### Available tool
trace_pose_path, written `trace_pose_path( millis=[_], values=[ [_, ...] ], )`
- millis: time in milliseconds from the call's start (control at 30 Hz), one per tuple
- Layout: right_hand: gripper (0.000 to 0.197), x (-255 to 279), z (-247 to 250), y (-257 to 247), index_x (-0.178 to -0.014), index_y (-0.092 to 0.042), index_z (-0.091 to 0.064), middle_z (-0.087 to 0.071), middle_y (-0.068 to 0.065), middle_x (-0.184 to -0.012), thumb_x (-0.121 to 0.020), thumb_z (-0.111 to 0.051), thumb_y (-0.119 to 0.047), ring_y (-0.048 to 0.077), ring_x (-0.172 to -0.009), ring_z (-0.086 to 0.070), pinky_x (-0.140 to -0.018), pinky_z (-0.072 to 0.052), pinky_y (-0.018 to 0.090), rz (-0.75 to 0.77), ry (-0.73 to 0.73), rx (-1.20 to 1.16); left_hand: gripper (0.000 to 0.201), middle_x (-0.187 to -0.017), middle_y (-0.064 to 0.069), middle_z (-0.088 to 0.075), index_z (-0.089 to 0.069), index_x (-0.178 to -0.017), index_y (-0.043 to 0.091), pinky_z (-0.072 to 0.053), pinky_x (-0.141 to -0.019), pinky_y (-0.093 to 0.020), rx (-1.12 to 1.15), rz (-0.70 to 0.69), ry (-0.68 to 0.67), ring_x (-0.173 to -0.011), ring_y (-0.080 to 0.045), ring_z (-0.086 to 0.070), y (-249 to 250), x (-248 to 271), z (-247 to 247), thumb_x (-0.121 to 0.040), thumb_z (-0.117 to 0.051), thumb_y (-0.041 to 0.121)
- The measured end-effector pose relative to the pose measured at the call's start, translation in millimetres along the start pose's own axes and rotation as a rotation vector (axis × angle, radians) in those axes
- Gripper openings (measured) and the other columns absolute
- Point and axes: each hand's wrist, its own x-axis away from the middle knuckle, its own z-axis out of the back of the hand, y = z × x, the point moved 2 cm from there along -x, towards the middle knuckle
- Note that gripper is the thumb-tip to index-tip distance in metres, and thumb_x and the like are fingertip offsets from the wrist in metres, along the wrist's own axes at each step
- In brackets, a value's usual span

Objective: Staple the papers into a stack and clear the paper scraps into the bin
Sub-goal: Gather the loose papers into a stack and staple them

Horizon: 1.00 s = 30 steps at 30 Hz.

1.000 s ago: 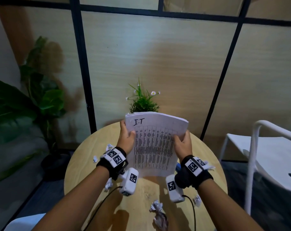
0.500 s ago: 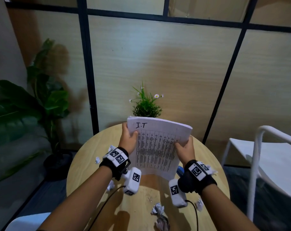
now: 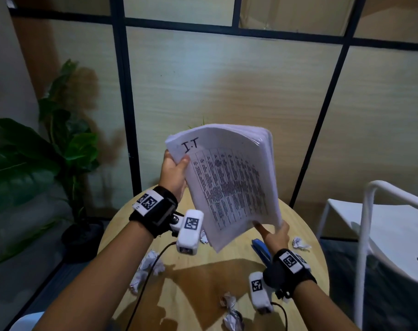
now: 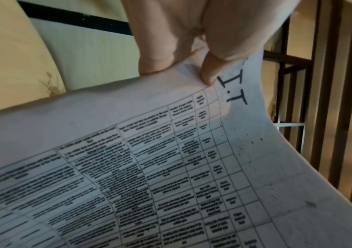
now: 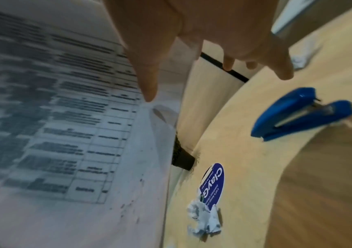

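Note:
A thick white paper stack [image 3: 229,185] marked "I.T" with printed tables hangs tilted above the round wooden table [image 3: 203,280]. My left hand [image 3: 176,163] pinches its top left corner; in the left wrist view the thumb [image 4: 210,75] presses the sheet [image 4: 170,167] beside the lettering. My right hand [image 3: 272,231] is open with spread fingers by the stack's lower right corner, holding nothing. It hovers above a blue stapler [image 3: 260,252] [image 5: 302,114] lying on the table. Crumpled paper scraps [image 3: 147,266] [image 3: 301,242] [image 3: 228,301] [image 5: 204,219] lie scattered on the table.
A white chair [image 3: 370,223] stands to the right of the table, and a large leafy plant [image 3: 47,163] at the left. A small black pot [image 5: 182,159] and a blue round sticker [image 5: 213,182] sit near the table's far edge. No bin is in view.
My right hand has let go of the stack and dropped toward the stapler. The left hand alone now holds the papers, raised higher and tilted.

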Motion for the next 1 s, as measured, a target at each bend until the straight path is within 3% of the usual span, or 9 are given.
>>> trace_pose_path(
  millis=[100,167,300,433,633,733,800,867,1000],
  values=[
    [0.106,-1,-2,15,-0.143,-0.027,-0.016,-0.047,0.012,-0.112,-0.063,-0.085,-0.038,0.026,-0.100,-0.049,-0.089,-0.042,0.049,-0.206,-0.150,-0.341,0.038,-0.128,-0.024,-0.052,-0.033,-0.136,-0.003,-0.047,-0.095,-0.052,0.096,0.046,-0.022,-0.114,-0.036,-0.054,3,0,5,-0.097,-0.034,-0.005],
    [0.069,4,-4,12,-0.134,-0.024,-0.034,-0.056,0.011,-0.115,-0.078,-0.074,-0.033,0.028,-0.099,-0.054,-0.080,-0.042,0.044,-0.274,-0.273,-0.497,0.039,-0.124,-0.021,-0.055,-0.034,-0.137,-0.003,-0.045,-0.096,-0.055,0.106,0.080,-0.026,-0.112,-0.036,-0.054,2,0,11,-0.098,-0.033,-0.003],
    [0.019,10,2,-16,-0.112,-0.008,-0.056,-0.063,0.012,-0.104,-0.094,-0.052,-0.014,0.028,-0.088,-0.059,-0.073,-0.050,0.039,-0.074,-0.276,-0.535,0.037,-0.121,-0.011,-0.054,-0.030,-0.122,0.010,-0.048,-0.092,-0.056,0.067,0.118,0.210,-0.107,-0.031,-0.058,-12,-2,34,-0.092,-0.051,0.004],
    [0.008,3,14,-43,-0.091,-0.008,-0.063,-0.067,0.012,-0.090,-0.088,-0.056,-0.010,0.025,-0.077,-0.058,-0.066,-0.047,0.033,0.186,-0.102,-0.317,0.105,-0.151,-0.022,-0.021,-0.009,-0.146,0.023,-0.027,-0.114,-0.045,-0.432,-0.061,0.469,-0.139,-0.034,-0.030,-14,-3,63,-0.066,-0.078,0.019],
    [0.012,14,15,-78,-0.091,-0.012,-0.061,-0.065,0.008,-0.086,-0.087,-0.053,-0.003,0.024,-0.082,-0.059,-0.072,-0.044,0.033,0.582,-0.037,0.083,0.129,-0.159,-0.006,0.000,0.005,-0.149,0.030,0.004,-0.112,-0.061,-1.265,-0.492,-0.018,-0.147,-0.025,-0.002,3,25,24,-0.057,-0.084,0.045],
    [0.009,38,9,-94,-0.085,-0.012,-0.059,-0.062,0.007,-0.075,-0.084,-0.052,-0.006,0.020,-0.068,-0.053,-0.061,-0.036,0.027,0.789,-0.080,0.150,0.114,-0.160,0.003,-0.007,0.002,-0.148,0.036,0.017,-0.104,-0.057,-1.465,-0.482,-0.294,-0.148,-0.018,-0.003,-3,32,-6,-0.067,-0.077,0.049],
    [0.013,52,8,-103,-0.085,-0.006,-0.059,-0.060,0.006,-0.069,-0.080,-0.051,-0.015,0.014,-0.061,-0.048,-0.057,-0.032,0.025,0.927,-0.098,0.189,0.063,-0.136,-0.006,-0.054,-0.049,-0.134,0.024,-0.009,-0.116,-0.058,-1.361,-0.461,-0.368,-0.132,-0.022,-0.044,-3,33,-16,-0.076,-0.071,0.038],
    [0.012,57,11,-111,-0.084,-0.007,-0.058,-0.056,0.000,-0.068,-0.081,-0.056,-0.018,0.009,-0.061,-0.045,-0.057,-0.031,0.021,0.992,-0.081,0.192,0.010,-0.081,-0.008,-0.070,-0.071,-0.087,0.010,-0.044,-0.079,-0.027,-1.155,-0.448,-0.329,-0.086,-0.025,-0.066,0,35,-18,-0.080,-0.066,0.016],
    [0.028,42,27,-118,-0.101,-0.011,-0.057,-0.059,0.000,-0.095,-0.078,-0.072,-0.019,0.015,-0.086,-0.056,-0.076,-0.046,0.029,0.903,0.042,0.206,0.019,-0.055,0.008,-0.056,-0.064,-0.062,0.013,-0.039,-0.052,-0.015,-0.869,-0.313,-0.229,-0.048,0.007,-0.049,4,36,-9,-0.078,-0.072,0.005]
  ],
)
